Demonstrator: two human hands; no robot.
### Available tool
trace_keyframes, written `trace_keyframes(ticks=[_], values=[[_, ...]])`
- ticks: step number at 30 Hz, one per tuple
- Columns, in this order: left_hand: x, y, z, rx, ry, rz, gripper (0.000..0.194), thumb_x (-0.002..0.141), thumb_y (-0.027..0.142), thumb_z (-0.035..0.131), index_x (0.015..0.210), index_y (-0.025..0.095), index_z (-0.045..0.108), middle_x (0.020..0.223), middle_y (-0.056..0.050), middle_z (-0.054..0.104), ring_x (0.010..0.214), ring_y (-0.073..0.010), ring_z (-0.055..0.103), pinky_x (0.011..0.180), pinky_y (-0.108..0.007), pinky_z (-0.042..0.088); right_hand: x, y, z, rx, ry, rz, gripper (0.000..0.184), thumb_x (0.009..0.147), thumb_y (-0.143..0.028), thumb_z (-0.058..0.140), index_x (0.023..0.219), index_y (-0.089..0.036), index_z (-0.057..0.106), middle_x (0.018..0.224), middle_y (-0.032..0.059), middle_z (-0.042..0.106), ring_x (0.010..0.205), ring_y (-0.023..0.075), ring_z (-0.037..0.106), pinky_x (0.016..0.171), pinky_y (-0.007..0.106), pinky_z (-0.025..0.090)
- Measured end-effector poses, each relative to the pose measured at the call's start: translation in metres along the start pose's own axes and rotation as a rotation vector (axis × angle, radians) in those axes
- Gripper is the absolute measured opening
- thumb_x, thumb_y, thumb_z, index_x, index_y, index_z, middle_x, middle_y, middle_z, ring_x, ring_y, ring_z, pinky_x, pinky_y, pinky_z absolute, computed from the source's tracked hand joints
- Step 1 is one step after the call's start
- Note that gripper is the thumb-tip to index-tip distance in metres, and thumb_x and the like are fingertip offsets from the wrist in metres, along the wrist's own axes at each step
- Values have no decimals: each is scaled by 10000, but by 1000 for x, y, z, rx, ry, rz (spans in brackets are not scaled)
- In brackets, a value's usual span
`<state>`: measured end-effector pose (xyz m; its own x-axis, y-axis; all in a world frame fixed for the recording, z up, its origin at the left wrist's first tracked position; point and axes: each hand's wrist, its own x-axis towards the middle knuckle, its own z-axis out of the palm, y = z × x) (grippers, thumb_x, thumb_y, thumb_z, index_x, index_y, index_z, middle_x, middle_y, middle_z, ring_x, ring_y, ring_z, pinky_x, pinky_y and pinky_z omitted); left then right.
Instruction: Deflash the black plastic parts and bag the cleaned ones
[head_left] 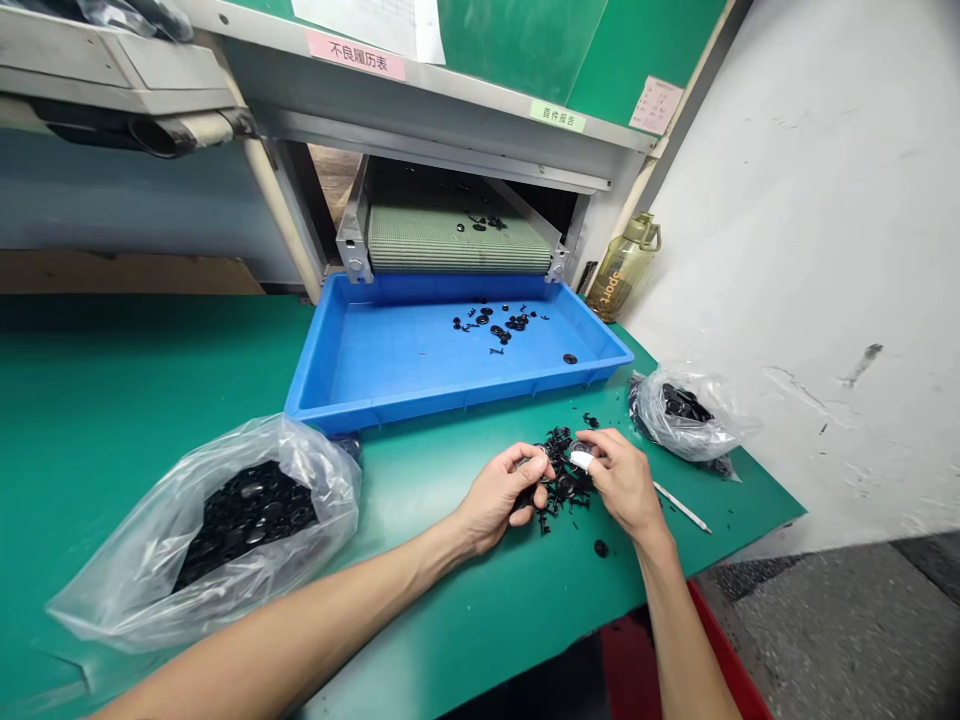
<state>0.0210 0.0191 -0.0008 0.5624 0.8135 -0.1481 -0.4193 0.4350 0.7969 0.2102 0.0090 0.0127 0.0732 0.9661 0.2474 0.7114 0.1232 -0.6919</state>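
Small black plastic parts lie in a loose pile on the green tabletop, between my two hands. My left hand is curled at the pile's left side, its thumb and fingers closed on black round parts that are mostly hidden. On the right, my right hand pinches a dark round part over the pile; a white wrap covers one of its fingers. A single round black part lies apart from the pile, nearer to me.
A blue tray with several black parts stands below a green conveyor belt. Clear bags of black parts lie left and right. A white pen-like stick and a bottle are at right; a wall borders the table.
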Motion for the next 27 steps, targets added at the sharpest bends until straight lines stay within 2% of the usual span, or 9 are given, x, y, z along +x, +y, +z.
trace_keyframes(ticks=[3,5,9,13,18,22,25,27], values=[[-1,-3,3,80,-14,10,383,793,497,664,934,174,514,786,3,602,444,-38,462,295,-119,222,-5,-9,1,115,24,16,321,774,-195,506,1045,-185,678,924,52,607,768,158,578,668,269,493],[-2,-5,4,145,-33,1,401,816,542,610,964,187,497,715,20,602,393,-41,425,296,-128,213,-12,-18,5,199,-23,8,287,773,-208,549,1023,-200,690,949,46,620,775,150,596,661,254,511],[-4,-5,5,272,-61,-30,380,851,565,536,850,192,463,448,77,494,313,-35,271,314,-132,185,-31,-27,14,340,-108,21,279,788,-201,559,1037,-203,686,897,32,626,702,130,623,596,231,536],[-4,-4,6,301,-87,-37,376,864,557,517,818,188,457,461,69,505,325,-38,289,336,-144,201,-41,-23,17,403,-108,56,285,785,-210,563,1046,-191,674,848,25,635,682,134,635,575,233,545],[-6,-7,11,434,-44,52,402,867,567,501,770,179,460,548,48,542,361,-45,390,364,-164,271,-40,-27,31,341,27,132,205,843,-290,501,904,-172,657,674,7,631,532,124,595,494,231,498],[-7,-9,13,417,37,78,383,880,542,490,763,180,451,514,70,500,348,-35,363,358,-151,253,-34,-30,34,236,81,149,253,883,-296,409,894,-184,636,668,10,653,516,127,603,499,235,494],[-5,-10,11,281,117,72,355,860,533,529,829,187,452,586,57,548,354,-38,386,328,-140,212,-27,-21,16,116,79,128,310,853,-192,355,1005,-184,626,799,34,678,640,143,640,616,264,520],[-3,-9,8,180,129,81,365,832,527,578,914,189,466,674,35,589,382,-48,435,312,-137,211,-21,-13,0,13,58,106,357,804,-125,363,1036,-191,626,993,68,669,847,175,644,766,303,502]])
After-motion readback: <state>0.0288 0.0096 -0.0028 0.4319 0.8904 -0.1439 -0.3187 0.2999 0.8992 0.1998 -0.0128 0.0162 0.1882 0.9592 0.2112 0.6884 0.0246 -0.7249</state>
